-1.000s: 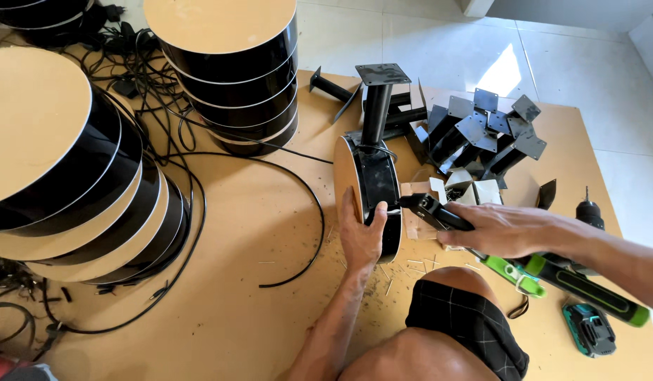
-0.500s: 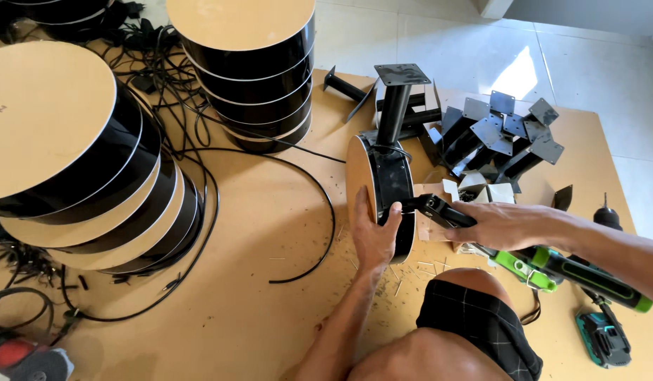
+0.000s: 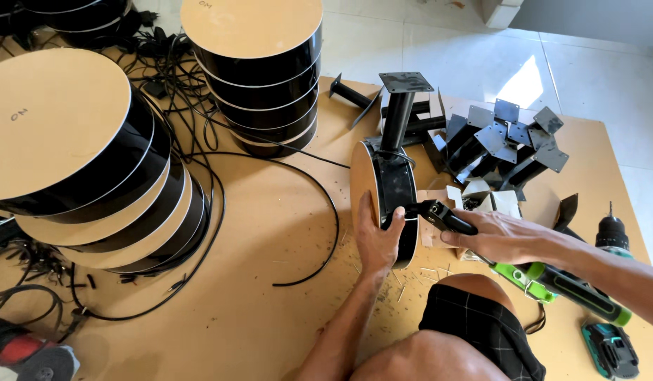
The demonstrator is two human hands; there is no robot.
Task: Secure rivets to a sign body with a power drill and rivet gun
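A round black drum with a tan wooden face [image 3: 384,189] stands on its edge on the brown board. A black metal leg with a square plate [image 3: 399,106] rises from its top. My left hand [image 3: 378,238] grips the drum's lower rim and steadies it. My right hand [image 3: 501,237] holds a second black metal leg [image 3: 439,214] against the drum's right side. My bare knee and dark checked shorts [image 3: 474,323] sit just below the hands.
Two stacks of the same round drums stand at left [image 3: 79,162] and top centre [image 3: 259,70]. Black cables [image 3: 298,183] loop across the board. A pile of black legs [image 3: 503,144] lies at right. Green drills [image 3: 566,286] and a battery [image 3: 610,351] lie lower right.
The view has shifted slightly, and the drum sits a little more to the right in it. Both hands keep their hold on the drum and the leg.
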